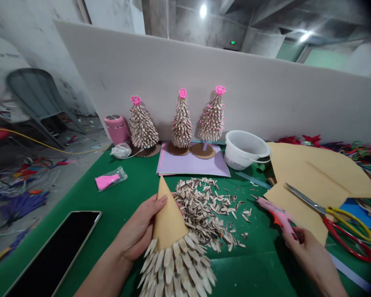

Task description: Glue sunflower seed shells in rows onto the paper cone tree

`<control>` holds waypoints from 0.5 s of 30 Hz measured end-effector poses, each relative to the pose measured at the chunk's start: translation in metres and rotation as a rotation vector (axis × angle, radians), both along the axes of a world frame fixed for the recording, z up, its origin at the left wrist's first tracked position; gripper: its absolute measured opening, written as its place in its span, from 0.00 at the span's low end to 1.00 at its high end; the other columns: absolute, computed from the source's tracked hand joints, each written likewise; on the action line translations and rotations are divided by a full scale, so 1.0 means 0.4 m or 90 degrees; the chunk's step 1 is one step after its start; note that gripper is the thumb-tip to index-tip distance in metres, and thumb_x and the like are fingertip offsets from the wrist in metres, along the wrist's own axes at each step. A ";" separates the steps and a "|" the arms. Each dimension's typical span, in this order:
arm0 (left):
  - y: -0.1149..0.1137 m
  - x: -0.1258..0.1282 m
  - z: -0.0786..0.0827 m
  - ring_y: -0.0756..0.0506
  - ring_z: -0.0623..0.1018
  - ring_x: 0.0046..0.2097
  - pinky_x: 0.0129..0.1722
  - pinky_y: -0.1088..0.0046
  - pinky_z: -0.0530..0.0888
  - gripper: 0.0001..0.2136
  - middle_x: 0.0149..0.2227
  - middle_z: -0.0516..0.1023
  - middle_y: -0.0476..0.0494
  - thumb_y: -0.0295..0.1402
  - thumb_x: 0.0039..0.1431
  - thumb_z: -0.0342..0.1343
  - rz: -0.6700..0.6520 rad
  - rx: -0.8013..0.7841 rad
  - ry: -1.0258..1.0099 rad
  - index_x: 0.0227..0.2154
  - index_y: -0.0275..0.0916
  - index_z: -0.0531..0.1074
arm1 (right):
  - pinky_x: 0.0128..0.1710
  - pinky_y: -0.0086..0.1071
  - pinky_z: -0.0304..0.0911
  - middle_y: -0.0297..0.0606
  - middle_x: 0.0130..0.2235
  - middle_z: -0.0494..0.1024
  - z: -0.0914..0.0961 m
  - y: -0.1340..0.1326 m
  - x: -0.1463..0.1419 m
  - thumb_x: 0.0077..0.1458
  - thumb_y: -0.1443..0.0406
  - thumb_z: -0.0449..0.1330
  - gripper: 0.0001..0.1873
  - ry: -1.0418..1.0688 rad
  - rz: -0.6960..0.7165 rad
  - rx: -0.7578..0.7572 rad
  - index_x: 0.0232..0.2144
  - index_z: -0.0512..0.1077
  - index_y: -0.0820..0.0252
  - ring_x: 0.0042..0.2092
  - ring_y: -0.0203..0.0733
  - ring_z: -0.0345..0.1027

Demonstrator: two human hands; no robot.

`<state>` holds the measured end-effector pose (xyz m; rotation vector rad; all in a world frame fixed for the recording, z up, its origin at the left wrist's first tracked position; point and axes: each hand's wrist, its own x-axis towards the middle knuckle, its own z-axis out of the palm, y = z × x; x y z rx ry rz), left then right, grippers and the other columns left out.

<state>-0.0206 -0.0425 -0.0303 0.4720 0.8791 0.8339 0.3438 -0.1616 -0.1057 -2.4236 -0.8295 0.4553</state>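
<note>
My left hand (145, 222) is closed round the upper part of a tan paper cone (170, 220). Rows of overlapping sunflower seed shells (179, 268) cover the cone's lower part, while its tip is bare. Over on the right, my right hand (309, 251) grips the handle of a pink hot glue gun (276, 212), whose nozzle points to the upper left. Between the hands, just behind the cone, lies a loose heap of seed shells (200, 206). Some fingers of my left hand are hidden behind the cone.
Three shell-covered trees (181, 123) with pink tops stand at the back, beside a white bucket (245, 148). Scissors (324, 212) rest on tan paper (309, 169) at the right. A phone (55, 251) and a pink packet (111, 179) lie at the left.
</note>
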 end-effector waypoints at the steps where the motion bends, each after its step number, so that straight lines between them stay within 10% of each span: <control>1: 0.006 0.006 0.007 0.42 0.77 0.32 0.34 0.63 0.75 0.09 0.29 0.77 0.39 0.30 0.49 0.57 -0.006 0.012 -0.001 0.34 0.34 0.67 | 0.26 0.38 0.62 0.39 0.22 0.74 0.009 -0.002 0.000 0.38 0.49 0.57 0.23 0.018 0.001 0.015 0.30 0.69 0.61 0.27 0.51 0.70; 8: 0.050 0.039 0.049 0.44 0.76 0.33 0.33 0.64 0.74 0.08 0.29 0.76 0.40 0.29 0.51 0.55 -0.029 0.097 -0.030 0.34 0.35 0.66 | 0.22 0.30 0.64 0.32 0.22 0.73 0.087 0.009 -0.079 0.42 0.55 0.60 0.20 0.425 -0.030 0.248 0.37 0.68 0.59 0.22 0.40 0.68; 15: 0.079 0.035 0.063 0.48 0.75 0.30 0.33 0.70 0.72 0.09 0.28 0.74 0.43 0.31 0.48 0.58 -0.030 0.165 -0.020 0.32 0.35 0.66 | 0.19 0.28 0.64 0.35 0.24 0.74 0.148 0.013 -0.228 0.41 0.56 0.63 0.16 0.593 0.058 0.275 0.33 0.70 0.57 0.22 0.39 0.67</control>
